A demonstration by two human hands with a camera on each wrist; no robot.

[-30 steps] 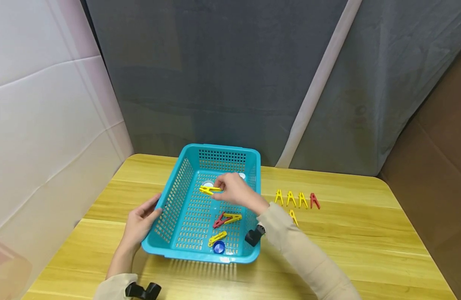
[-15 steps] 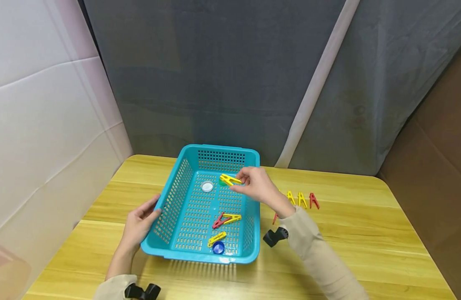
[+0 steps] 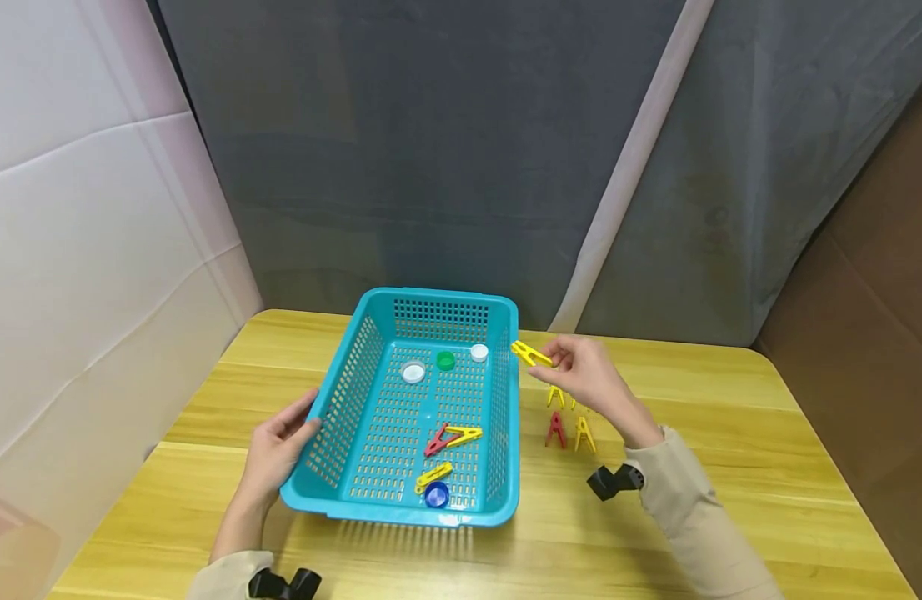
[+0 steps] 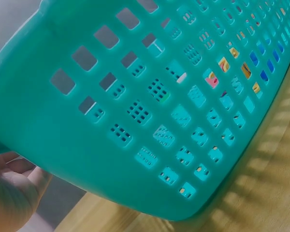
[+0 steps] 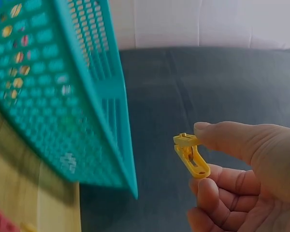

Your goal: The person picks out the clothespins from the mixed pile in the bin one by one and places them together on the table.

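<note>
My right hand pinches a yellow clothespin between thumb and fingers, in the air just beyond the basket's right rim. The right wrist view shows the same clothespin at the fingertips. A turquoise plastic basket stands on the table, its left rim gripped by my left hand. Inside it lie a red clothespin, a yellow clothespin touching it, and another yellow one beside a blue cap. A green cap, a clear-rimmed white cap and a smaller white cap lie farther back.
Right of the basket, a red clothespin and a yellow clothespin stand on the wooden table. Behind them is another yellow clothespin; my right hand and forearm hide others. A grey curtain hangs behind the table.
My right hand has carried the yellow clothespin from over the basket's middle rightward, past its right rim. The green cap and small white cap are now uncovered. The left hand stays on the rim.
</note>
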